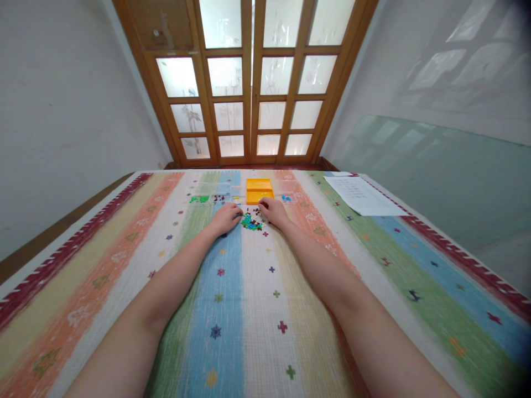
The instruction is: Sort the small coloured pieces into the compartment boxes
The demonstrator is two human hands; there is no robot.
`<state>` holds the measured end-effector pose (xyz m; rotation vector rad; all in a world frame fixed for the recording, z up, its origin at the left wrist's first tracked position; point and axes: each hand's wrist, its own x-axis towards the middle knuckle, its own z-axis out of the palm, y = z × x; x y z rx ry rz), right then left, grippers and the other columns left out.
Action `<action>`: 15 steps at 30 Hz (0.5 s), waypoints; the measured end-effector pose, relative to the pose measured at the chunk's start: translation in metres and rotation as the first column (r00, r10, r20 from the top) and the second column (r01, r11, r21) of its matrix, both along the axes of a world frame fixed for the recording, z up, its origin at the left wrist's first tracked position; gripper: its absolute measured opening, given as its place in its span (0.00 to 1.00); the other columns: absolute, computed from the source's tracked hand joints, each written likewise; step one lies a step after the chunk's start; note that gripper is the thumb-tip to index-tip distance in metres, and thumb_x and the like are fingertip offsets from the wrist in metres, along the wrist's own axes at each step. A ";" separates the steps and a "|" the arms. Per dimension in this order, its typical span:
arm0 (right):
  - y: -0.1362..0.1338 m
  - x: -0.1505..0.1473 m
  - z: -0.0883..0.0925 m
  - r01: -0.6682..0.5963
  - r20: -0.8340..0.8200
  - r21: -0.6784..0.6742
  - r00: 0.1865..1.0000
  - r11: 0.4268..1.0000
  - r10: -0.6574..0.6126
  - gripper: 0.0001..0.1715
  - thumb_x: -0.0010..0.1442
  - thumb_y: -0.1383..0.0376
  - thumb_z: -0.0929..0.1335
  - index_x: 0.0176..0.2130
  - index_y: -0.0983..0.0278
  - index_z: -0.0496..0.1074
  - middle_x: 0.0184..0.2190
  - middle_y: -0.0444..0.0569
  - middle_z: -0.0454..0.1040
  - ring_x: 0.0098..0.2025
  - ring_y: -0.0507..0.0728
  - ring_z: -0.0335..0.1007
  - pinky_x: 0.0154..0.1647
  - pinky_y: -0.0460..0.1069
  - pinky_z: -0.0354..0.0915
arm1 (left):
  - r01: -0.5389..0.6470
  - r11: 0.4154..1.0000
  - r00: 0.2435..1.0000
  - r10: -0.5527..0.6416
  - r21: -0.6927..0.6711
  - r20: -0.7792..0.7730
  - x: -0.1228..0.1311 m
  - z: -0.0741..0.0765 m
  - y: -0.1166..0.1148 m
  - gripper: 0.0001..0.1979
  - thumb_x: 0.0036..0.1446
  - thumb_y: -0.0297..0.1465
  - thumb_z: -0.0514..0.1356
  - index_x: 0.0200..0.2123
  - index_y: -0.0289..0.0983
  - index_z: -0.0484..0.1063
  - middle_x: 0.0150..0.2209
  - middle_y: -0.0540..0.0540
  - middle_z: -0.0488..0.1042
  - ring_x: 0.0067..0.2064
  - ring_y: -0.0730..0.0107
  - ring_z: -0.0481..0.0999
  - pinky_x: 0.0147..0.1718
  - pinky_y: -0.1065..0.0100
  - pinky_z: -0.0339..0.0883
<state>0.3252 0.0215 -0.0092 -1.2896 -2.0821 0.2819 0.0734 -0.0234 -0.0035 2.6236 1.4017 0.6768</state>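
A small heap of mixed coloured beads (251, 223) lies on the striped cloth (249, 309) between my two hands. My left hand (226, 216) rests at the heap's left edge with its fingers curled and the tips pinched at the beads. My right hand (271, 211) sits at the heap's right edge, fingers also curled and pinched by the beads. What each pinch holds is too small to make out. Just beyond the heap stands an orange tray (259, 190), with clear compartments beside it holding green beads (199, 199), dark beads (219, 197) and blue beads (286, 198).
A white printed sheet of paper (363, 195) lies on the cloth at the far right. A wooden door with frosted glass panes (249, 83) stands behind the table. A glass panel (435, 177) leans against the right wall.
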 end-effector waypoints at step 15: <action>0.001 0.000 -0.002 -0.010 -0.019 0.010 1.000 1.000 0.010 0.10 0.67 0.64 0.67 0.38 0.60 0.79 0.35 0.47 0.81 0.36 0.56 0.73 0.38 0.48 0.61 | -0.201 0.973 0.964 0.216 -0.111 0.155 -0.011 0.002 0.003 0.07 0.60 0.28 0.59 0.40 0.40 0.76 0.35 0.46 0.78 0.36 0.62 0.74 0.38 0.64 0.64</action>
